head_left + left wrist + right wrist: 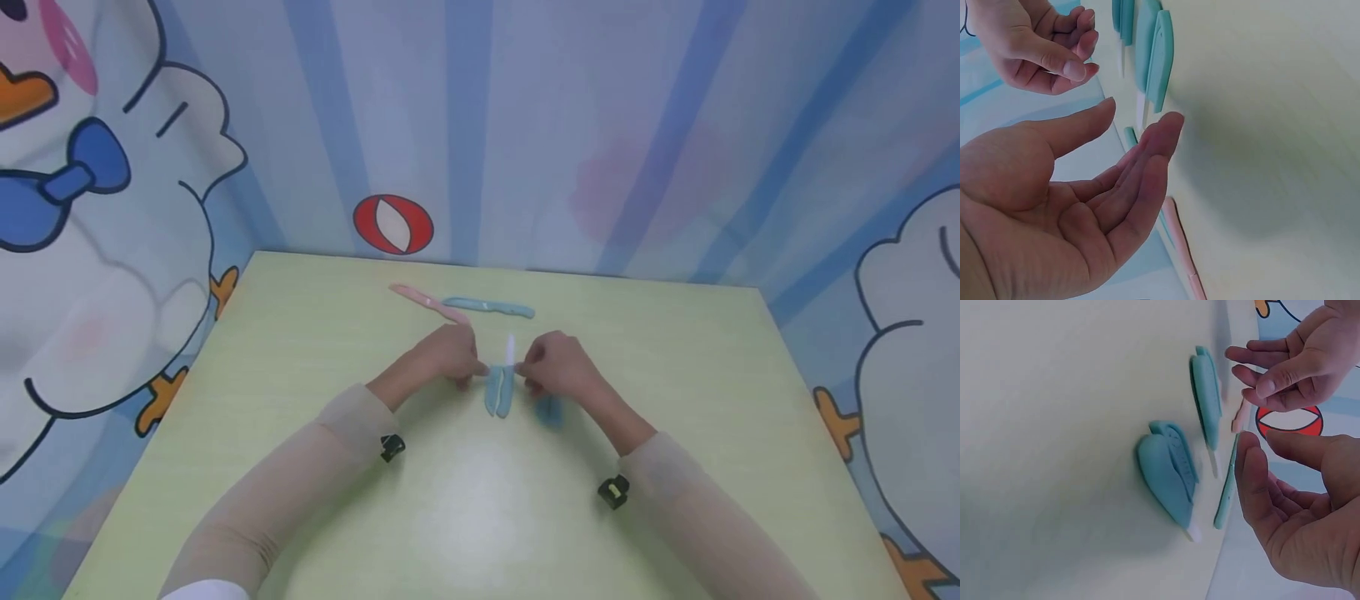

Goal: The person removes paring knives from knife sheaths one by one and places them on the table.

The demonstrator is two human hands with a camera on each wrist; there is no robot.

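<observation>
Between my hands lies a flat teal piece made of two strips side by side, with a narrow white tip pointing away from me. A second teal piece, broad with an embossed strip and a white end, sits beside my right hand, which partly covers it in the head view. My left hand is just left of the first piece, fingertips close to its edge. On the other side, my right hand has its fingertips near the white tip. In the wrist views both hands have thumb and relaxed fingers apart, holding nothing.
A long slim pink piece and a long slim blue one lie farther back, ends meeting. The pale yellow table ends at a cartoon-printed backdrop behind and at both sides. A small black device hangs at each wrist.
</observation>
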